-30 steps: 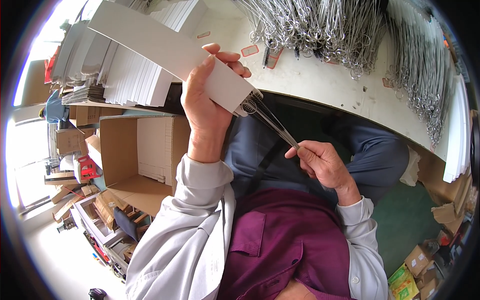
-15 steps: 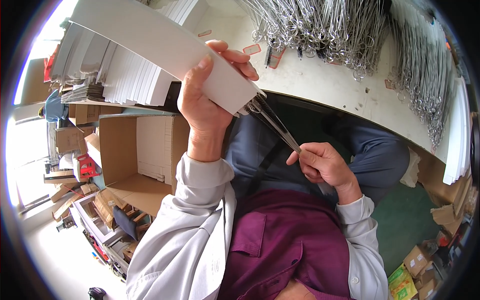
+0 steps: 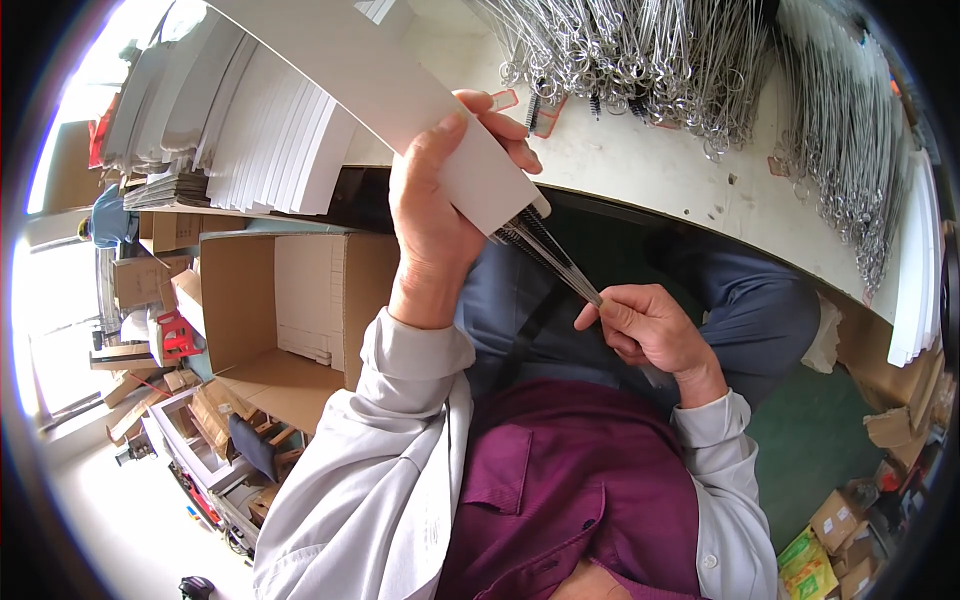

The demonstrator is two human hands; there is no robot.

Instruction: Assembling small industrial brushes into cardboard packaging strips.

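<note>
My left hand (image 3: 432, 220) is wrapped round a long, narrow white carton (image 3: 385, 80), thumb on its upper face and fingers at the far edge. The carton slants from the upper left down to its open end near the middle. Black bristles of several thin wire-handled brushes (image 3: 548, 250) sit at that open end, partly inside it; how deep they reach is hidden. My right hand (image 3: 655, 335) is closed in a pinch on the gathered wire ends of these brushes, below and right of the carton.
On the white table (image 3: 640, 170) lie heaps of looped-wire brushes (image 3: 660, 70), with another bundle (image 3: 845, 150) at the right. White cartons (image 3: 275, 130) stand stacked at the left. Below them, an open cardboard box (image 3: 235, 300) holds white cartons. A person in blue (image 3: 108, 215) is far left.
My left hand and the white carton have moved down and right, toward my right hand. Less of the brushes shows outside the carton. My right hand has hardly moved.
</note>
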